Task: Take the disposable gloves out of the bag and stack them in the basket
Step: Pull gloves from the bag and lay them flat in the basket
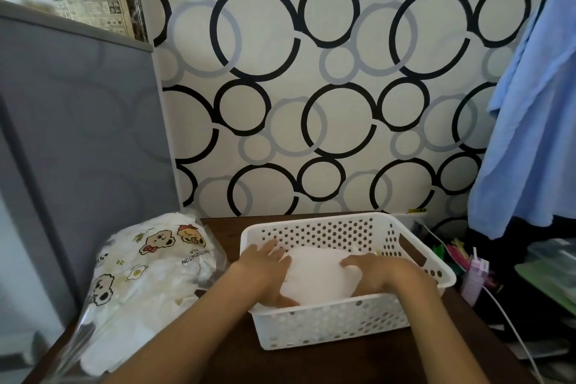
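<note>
From the head view, both hands are reaching inside the white basket point(339, 318). The left hand point(265, 265) and right hand point(371, 271) are pressing flat-fingered on the white glove stack point(318, 274) between them. The printed bag point(140, 277) is lying left of the left hand.

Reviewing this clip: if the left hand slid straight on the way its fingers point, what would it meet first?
Probably the basket's perforated far wall. The left hand lies inside the basket beside the glove stack, fingers pointing toward the wall with little between them. Depth is hard to judge from this one view.
</note>
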Motion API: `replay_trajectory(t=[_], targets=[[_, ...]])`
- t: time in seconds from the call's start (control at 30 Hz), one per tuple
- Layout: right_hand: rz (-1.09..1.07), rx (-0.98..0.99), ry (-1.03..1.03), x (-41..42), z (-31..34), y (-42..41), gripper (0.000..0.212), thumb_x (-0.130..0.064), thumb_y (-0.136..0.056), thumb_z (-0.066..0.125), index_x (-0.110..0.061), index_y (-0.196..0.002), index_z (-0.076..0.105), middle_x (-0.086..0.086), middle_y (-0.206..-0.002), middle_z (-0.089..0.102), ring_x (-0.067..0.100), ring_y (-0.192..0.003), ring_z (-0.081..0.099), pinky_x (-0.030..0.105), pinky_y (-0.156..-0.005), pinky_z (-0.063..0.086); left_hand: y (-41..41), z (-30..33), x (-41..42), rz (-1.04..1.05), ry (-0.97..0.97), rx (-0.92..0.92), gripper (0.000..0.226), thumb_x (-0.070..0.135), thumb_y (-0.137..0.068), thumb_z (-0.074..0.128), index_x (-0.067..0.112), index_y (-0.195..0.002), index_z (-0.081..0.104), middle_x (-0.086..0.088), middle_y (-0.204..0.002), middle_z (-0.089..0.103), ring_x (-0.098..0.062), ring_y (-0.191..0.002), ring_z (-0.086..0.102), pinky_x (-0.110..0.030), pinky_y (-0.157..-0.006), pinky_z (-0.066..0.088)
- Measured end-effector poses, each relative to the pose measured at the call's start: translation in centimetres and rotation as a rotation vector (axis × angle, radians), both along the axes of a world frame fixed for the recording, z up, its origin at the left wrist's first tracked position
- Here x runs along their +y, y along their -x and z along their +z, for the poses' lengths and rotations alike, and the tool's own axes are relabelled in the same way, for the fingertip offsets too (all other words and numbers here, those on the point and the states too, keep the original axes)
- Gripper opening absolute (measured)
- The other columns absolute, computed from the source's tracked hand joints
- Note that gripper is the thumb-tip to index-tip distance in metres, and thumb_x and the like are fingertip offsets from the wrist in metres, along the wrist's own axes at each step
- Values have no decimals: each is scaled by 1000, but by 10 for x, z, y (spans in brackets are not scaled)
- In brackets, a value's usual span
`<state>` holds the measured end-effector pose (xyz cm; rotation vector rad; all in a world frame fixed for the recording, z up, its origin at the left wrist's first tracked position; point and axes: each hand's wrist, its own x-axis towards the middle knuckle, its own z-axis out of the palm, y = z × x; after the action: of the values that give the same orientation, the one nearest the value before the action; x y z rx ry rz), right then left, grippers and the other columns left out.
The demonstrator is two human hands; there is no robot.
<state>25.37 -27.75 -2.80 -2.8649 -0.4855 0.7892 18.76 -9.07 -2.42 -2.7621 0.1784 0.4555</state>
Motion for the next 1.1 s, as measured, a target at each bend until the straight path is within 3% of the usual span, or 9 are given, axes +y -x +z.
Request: replay_trajectory(t=[0.17,0.3,0.4,0.47,0.53,0.7,0.8,0.93,1.1], targets=[[5,2,10,3,-2,1,75,-27,-85,65,-32,-148,24,4,-156,21,28,-140,24,43,-113,28,1,0,1,-11,21,-17,86,63,-90,44,19,-154,8,-3,-162,-2,-24,-148,-7,-48,-119,4],[-9,-102,-166,-4,23,14,69,-28,-83,70,-28,-143,35,-3,-149,32,17,-134,35,29,-105,33,28,31,12,56,396,-165,78,61,-86,54,30,-150,23,9,-161,9,-14,-148,6,-43,-118,14],[26,-205,-282,-3,42,27,61,-30,-82,72,-31,-136,43,-7,-140,42,12,-124,44,22,-98,36,70,52,49,68,669,-391,34,44,-86,65,44,-118,53,24,-138,41,1,-127,37,-26,-107,35],[54,-294,-354,4,52,40,53,-31,-81,73,-34,-128,50,-12,-128,52,8,-112,52,22,-94,43,98,60,78,102,681,-468,22,37,-82,71,43,-97,57,29,-119,50,7,-113,43,-21,-100,39],[114,-400,-446,20,59,58,41,-32,-80,73,-38,-118,58,-18,-113,59,1,-97,57,22,-86,48,118,64,104,202,630,-428,21,34,-81,73,43,-91,58,31,-118,47,7,-115,41,-19,-102,35],[279,-427,-644,80,71,122,14,-33,-84,68,-40,-96,69,-21,-88,65,-6,-77,60,12,-69,45,135,57,132,435,472,-4,42,22,-90,64,43,-124,55,17,-154,23,-12,-142,25,-33,-114,24],[330,-360,-585,122,55,149,25,-48,-85,62,-31,-101,72,-16,-96,68,-2,-83,60,17,-78,49,136,54,136,445,500,-55,54,15,-91,61,38,-136,44,15,-156,21,-12,-142,25,-30,-113,25],[319,-331,-330,166,28,161,56,-59,-81,59,-19,-120,55,0,-128,53,19,-119,49,32,-97,38,136,52,142,416,626,-130,57,10,-92,60,34,-140,41,14,-154,25,-10,-130,43,-19,-97,40],[280,-468,-434,167,23,146,22,-36,-94,53,-24,-109,64,-3,-113,63,14,-105,58,25,-90,45,136,54,146,359,654,-173,45,14,-89,65,31,-130,55,13,-149,34,-10,-127,45,-24,-103,37]])
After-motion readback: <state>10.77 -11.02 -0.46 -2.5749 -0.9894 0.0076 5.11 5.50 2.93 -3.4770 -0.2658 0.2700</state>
